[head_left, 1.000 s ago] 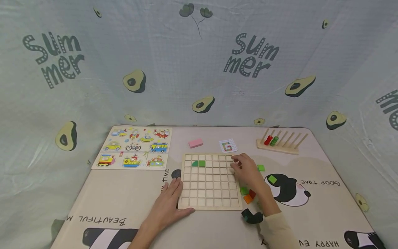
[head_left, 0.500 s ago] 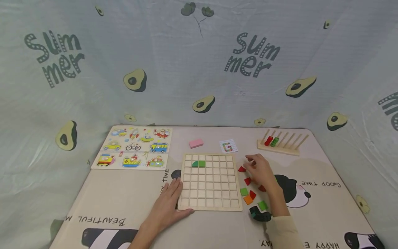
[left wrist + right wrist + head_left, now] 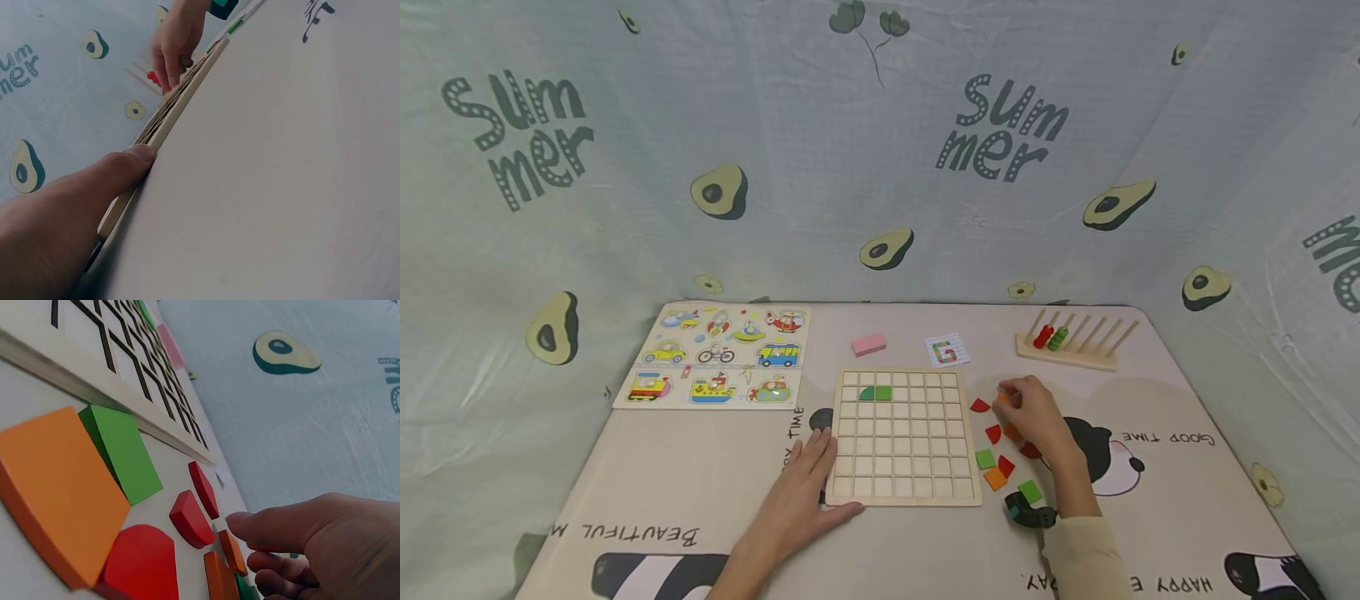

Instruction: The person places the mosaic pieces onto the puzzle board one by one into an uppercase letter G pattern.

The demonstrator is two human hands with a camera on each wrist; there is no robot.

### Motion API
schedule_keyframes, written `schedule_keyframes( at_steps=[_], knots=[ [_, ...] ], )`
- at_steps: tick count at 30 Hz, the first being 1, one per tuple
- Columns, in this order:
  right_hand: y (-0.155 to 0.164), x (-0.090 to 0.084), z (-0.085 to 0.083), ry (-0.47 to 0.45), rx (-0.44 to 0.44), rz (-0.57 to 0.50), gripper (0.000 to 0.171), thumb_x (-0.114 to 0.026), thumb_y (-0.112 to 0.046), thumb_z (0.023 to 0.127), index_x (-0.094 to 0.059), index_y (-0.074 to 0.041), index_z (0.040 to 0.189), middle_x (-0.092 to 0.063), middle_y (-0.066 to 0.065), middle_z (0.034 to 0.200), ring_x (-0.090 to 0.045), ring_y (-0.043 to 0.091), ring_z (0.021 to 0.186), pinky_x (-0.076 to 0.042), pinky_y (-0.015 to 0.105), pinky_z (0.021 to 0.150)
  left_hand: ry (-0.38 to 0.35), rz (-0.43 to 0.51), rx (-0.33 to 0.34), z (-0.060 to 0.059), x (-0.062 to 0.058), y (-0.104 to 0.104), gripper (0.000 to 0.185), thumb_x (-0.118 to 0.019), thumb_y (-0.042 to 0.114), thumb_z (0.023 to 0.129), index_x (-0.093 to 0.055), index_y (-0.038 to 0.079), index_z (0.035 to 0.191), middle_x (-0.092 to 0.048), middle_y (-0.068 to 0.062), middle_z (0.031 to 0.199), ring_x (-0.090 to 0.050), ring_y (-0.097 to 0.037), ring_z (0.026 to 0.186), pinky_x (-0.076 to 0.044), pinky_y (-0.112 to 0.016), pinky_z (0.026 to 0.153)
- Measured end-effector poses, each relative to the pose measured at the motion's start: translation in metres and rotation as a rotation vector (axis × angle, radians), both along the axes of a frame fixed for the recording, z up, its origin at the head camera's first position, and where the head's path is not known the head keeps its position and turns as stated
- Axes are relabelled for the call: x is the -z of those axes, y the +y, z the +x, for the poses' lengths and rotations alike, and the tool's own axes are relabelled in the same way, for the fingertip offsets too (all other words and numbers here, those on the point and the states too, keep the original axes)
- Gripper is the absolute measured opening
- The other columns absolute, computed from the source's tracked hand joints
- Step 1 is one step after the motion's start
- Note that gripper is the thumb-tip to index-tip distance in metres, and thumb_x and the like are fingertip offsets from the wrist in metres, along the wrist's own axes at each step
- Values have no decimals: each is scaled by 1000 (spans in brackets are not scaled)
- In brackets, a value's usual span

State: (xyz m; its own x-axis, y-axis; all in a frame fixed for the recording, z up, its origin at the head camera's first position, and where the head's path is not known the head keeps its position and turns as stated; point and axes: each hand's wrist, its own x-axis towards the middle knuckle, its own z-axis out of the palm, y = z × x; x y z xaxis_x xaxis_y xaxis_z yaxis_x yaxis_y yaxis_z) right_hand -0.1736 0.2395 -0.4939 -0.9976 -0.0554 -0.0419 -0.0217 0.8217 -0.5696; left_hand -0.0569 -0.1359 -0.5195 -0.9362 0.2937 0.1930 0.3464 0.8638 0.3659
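My left hand [image 3: 805,483] rests on the left edge of a wooden grid board [image 3: 902,505], its thumb along the front rim, as the left wrist view also shows. In the grid's second row sit a green quarter-round tile [image 3: 868,393] and a green square tile [image 3: 883,393]. My right hand [image 3: 1036,417] is low over the loose tiles right of the board. Its thumb [image 3: 275,526] reaches forward with the other fingers loosely bent. An orange tile [image 3: 232,552] lies right below the thumb tip, with red quarter-round tiles [image 3: 191,520] beside it.
Behind the board lie a pink block [image 3: 868,344] and a small pattern card [image 3: 947,350]. A peg rack [image 3: 1067,357] with red and green beads stands at back right. A picture puzzle board [image 3: 711,358] lies at back left. A green square [image 3: 1031,491] is near the right wrist strap [image 3: 1028,512].
My right hand has moved right, from the board's right edge to the loose tiles, uncovering red and orange ones. The left hand stays on the board.
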Motion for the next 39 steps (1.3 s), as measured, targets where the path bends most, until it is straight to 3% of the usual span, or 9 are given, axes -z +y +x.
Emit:
schedule_keyframes(
  at_steps=[9, 19, 25, 32, 39],
  knots=[
    [3, 0, 1, -19, -23, 42, 31, -67, -19, 86, -65, -4, 113, -57, 14, 107, -54, 23, 90, -54, 42, 84, 8, 7, 12, 0, 0, -1, 101, -62, 72, 71, -40, 3, 141, -38, -10, 150, -31, -23, 142, -22, -41, 121],
    [-1, -1, -2, -16, -8, 3, 28, -65, -16, 88, -58, -7, 113, -59, 12, 102, -52, 22, 85, -54, 35, 79, 13, 10, 14, 0, -3, 0, 99, -63, 69, 72, -41, 2, 141, -38, -10, 150, -31, -24, 142, -23, -42, 120],
    [-4, -3, -2, -29, 27, -26, 27, -61, -20, 91, -56, -8, 115, -62, 12, 103, -54, 22, 86, -55, 38, 81, 9, 12, 14, 0, -4, 0, 98, -63, 70, 72, -41, 3, 141, -38, -10, 150, -31, -24, 142, -23, -42, 120],
    [-19, -8, -2, 48, 23, -97, 22, -61, -24, 92, -57, -8, 108, -61, 8, 96, -53, 21, 84, -53, 32, 78, -5, 15, 8, 1, -4, 0, 99, -60, 72, 72, -41, 4, 141, -38, -9, 150, -30, -23, 142, -22, -41, 121],
    [-42, -13, -8, 128, -49, -138, 17, -60, -24, 92, -59, -12, 104, -59, 6, 97, -55, 18, 84, -52, 27, 72, 4, 12, 9, 1, -3, 0, 98, -61, 71, 72, -42, 3, 141, -39, -9, 150, -30, -23, 142, -22, -41, 120]
  ],
)
